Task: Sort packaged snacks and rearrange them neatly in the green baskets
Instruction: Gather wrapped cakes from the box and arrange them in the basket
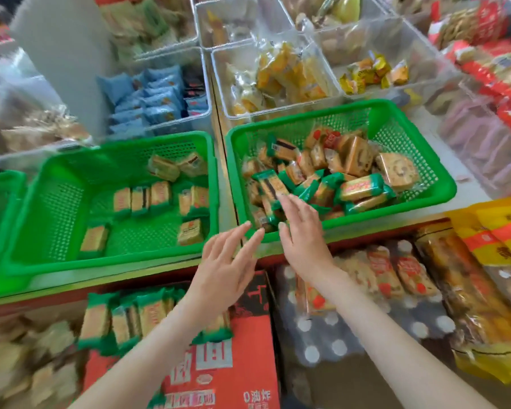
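Packaged snacks point(331, 172) lie heaped in the right green basket point(366, 215). The right hand point(303, 234) reaches over that basket's near-left corner with fingers straight. Its fingertips point(285, 199) seem to touch a green-wrapped packet point(270, 184), though blur leaves the contact unsure, and it grips nothing. The left hand point(227, 261) hovers just beside it at the near rim, fingers straight and slightly spread, holding nothing. In the left green basket point(130, 143) a row of packets point(142, 199) stands across the middle, with two more point(174, 166) at the far-right corner and a few near the front edge. Behind the baskets sit clear bins point(208, 107) of blue packets point(148, 95) and yellow packets point(286, 69). A red carton point(227, 364) lies below the hands.
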Demonstrator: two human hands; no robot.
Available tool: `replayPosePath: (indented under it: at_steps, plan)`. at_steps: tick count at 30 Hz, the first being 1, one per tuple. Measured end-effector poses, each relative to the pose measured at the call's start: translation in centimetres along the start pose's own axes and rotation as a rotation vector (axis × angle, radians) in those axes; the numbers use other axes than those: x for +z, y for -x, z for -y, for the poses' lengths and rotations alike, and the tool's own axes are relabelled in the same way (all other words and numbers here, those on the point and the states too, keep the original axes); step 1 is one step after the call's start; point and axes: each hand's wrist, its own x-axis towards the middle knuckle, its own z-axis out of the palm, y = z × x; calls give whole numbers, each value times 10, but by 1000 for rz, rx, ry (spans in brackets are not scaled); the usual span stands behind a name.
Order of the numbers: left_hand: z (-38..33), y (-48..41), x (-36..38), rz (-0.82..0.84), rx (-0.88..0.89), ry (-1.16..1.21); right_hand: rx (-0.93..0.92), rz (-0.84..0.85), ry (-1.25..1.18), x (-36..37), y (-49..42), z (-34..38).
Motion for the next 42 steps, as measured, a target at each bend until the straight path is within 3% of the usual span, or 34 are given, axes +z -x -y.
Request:
replayPosePath:
  at_steps: [4,8,12,15,19,22,30,32,34,37,42]
  plan:
    - [85,40,-32,-16,-149,-95,-113,220,-43,50,-26,62]
    - [182,68,-45,68,-437,-155,-36,440,-15,97,-61,108]
    - [258,72,-48,327,-736,-141,132,662,282,147,-96,129]
    - [301,69,-41,645,-911,-132,289,886,428,175,-113,136]
    - [335,78,-28,873,-1002,-37,287,941,404,197,-126,147]
    - [341,82,-20,930,-971,-70,209,928,394,213,-128,154]
    - [328,76,-35,846,-779,9,181,833,337,221,-118,179]
    - [320,75,-53,715,-779,33,164,773,279,215,-111,192]
    - [306,81,-73,476,-766,44,122,682,231,207,-101,207]
    - [277,105,-94,117,-608,70,-31,538,259,196,-79,230]
    - [236,161,-126,-59,-519,80,-394,284,309,195,-34,268]
